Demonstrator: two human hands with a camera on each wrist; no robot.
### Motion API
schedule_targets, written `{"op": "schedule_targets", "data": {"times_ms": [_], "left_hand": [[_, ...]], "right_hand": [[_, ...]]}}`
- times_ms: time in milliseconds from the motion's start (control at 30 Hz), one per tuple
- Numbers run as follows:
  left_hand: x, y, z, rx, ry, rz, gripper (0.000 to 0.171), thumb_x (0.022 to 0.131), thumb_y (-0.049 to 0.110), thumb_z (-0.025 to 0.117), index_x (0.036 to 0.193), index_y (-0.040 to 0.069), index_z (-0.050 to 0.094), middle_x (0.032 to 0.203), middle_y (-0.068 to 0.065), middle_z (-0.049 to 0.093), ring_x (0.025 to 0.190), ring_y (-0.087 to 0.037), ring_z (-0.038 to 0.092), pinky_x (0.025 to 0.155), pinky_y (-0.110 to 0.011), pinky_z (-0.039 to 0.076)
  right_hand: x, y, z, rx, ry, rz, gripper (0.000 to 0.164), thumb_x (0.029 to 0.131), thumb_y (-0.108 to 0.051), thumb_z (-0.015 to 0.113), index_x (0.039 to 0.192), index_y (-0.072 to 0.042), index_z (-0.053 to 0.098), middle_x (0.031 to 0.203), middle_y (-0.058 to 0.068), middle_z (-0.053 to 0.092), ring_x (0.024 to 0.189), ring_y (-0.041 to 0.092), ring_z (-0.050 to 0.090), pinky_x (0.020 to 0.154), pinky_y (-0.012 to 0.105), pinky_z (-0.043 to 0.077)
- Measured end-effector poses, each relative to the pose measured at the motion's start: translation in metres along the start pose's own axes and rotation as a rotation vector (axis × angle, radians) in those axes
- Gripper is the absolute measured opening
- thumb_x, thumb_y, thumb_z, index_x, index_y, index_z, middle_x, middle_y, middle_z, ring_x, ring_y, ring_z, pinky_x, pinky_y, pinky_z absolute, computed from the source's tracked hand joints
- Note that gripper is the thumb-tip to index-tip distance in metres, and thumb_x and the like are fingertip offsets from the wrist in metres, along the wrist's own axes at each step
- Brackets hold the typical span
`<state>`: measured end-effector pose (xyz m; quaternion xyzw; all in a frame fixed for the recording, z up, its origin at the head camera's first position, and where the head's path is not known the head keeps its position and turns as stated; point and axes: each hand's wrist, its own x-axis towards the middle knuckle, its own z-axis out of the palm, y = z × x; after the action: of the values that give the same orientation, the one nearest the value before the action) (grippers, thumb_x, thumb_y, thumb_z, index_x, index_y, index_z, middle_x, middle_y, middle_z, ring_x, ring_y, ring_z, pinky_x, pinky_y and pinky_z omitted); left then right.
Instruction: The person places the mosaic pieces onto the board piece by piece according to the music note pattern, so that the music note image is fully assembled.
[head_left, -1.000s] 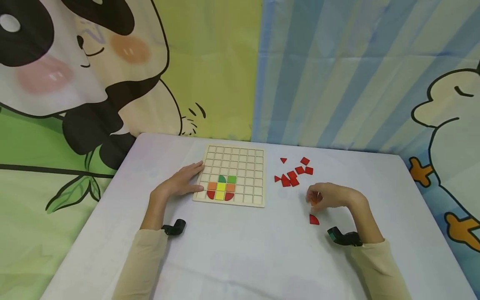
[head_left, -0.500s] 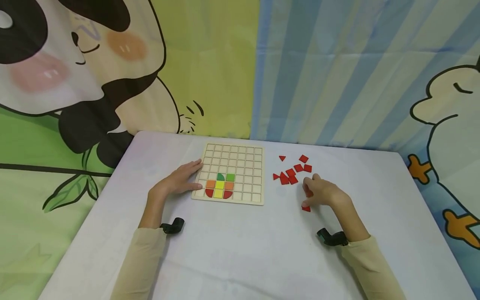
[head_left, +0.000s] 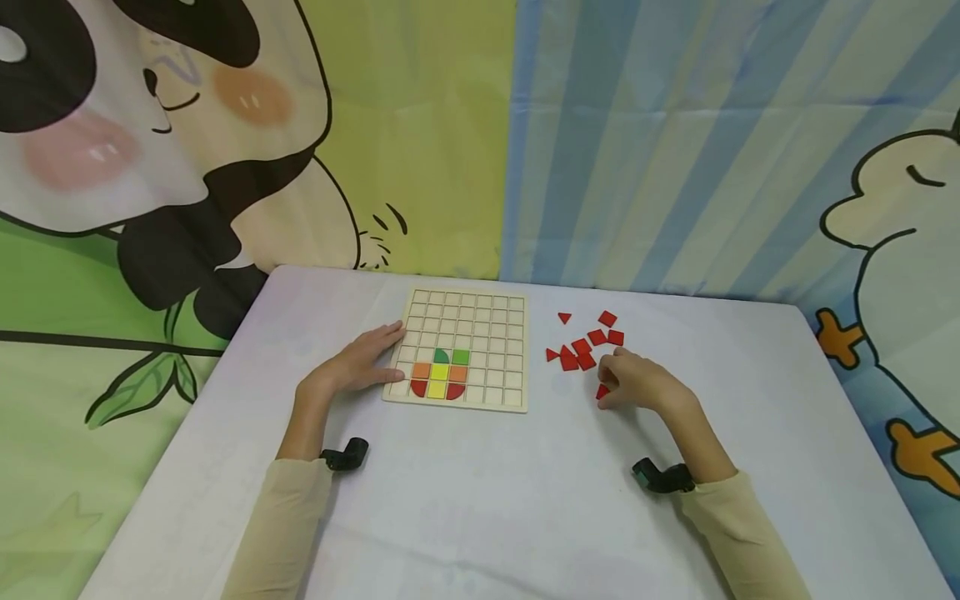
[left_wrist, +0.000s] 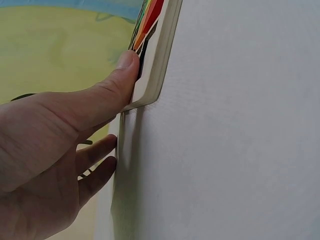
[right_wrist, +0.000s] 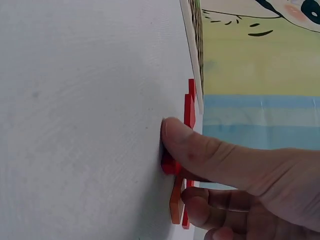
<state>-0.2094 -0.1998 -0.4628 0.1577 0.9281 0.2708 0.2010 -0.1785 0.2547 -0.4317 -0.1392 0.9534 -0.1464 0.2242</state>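
Observation:
My left hand rests at the left edge of a wooden grid board, thumb on its rim and fingers straight. Set in the board's lower left are a dark green quarter-circle, a light green square, yellow squares, orange squares and red quarter-circles. Right of the board, my right hand has its thumb and curled fingers about a red quarter-circle piece, low over the table. In the right wrist view an orange piece stands by the fingertips, partly hidden.
Several loose red squares and red triangles lie between the board and my right hand. The white table ends at a printed cloth backdrop behind.
My right hand has moved left and away from me, towards the loose red pieces, and the red quarter-circle has slid along with it. My left hand has stayed on the board.

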Motion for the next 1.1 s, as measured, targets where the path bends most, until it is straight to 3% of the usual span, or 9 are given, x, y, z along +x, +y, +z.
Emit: {"op": "schedule_targets", "data": {"times_ms": [233, 500, 800, 1100], "left_hand": [[0.002, -0.001, -0.001, 0.002, 0.0, 0.001, 0.088, 0.088, 0.037, 0.07, 0.156, 0.014, 0.019, 0.165, -0.008, 0.012, 0.152, -0.036, 0.009, 0.12, -0.059, 0.017], [0.002, 0.0, -0.001, 0.002, 0.002, 0.002, 0.087, 0.088, 0.036, 0.07, 0.156, 0.014, 0.019, 0.165, -0.009, 0.013, 0.152, -0.036, 0.01, 0.12, -0.059, 0.017], [0.004, -0.001, 0.0, 0.003, -0.007, -0.001, 0.087, 0.089, 0.036, 0.069, 0.156, 0.014, 0.019, 0.165, -0.008, 0.012, 0.152, -0.036, 0.009, 0.12, -0.059, 0.016], [0.003, -0.002, 0.0, -0.006, -0.013, -0.005, 0.087, 0.089, 0.036, 0.069, 0.156, 0.014, 0.019, 0.165, -0.009, 0.013, 0.151, -0.036, 0.01, 0.12, -0.059, 0.016]], "right_hand": [[0.003, 0.001, 0.0, 0.023, 0.006, -0.075, 0.012, 0.083, -0.015, 0.074, 0.087, -0.009, 0.065, 0.086, 0.005, 0.052, 0.078, 0.016, 0.05, 0.066, 0.024, 0.044], [0.007, -0.006, 0.008, 0.061, 0.086, -0.133, 0.032, 0.079, -0.027, 0.08, 0.097, -0.006, 0.063, 0.084, 0.005, 0.055, 0.077, 0.015, 0.05, 0.065, 0.026, 0.044], [0.009, -0.014, 0.016, 0.032, 0.113, -0.184, 0.018, 0.083, -0.017, 0.076, 0.09, -0.008, 0.063, 0.086, 0.003, 0.052, 0.076, 0.013, 0.048, 0.064, 0.023, 0.043], [0.012, -0.012, 0.015, 0.087, 0.095, -0.228, 0.014, 0.083, -0.01, 0.074, 0.091, -0.005, 0.064, 0.087, 0.004, 0.055, 0.078, 0.013, 0.05, 0.066, 0.021, 0.048]]}}
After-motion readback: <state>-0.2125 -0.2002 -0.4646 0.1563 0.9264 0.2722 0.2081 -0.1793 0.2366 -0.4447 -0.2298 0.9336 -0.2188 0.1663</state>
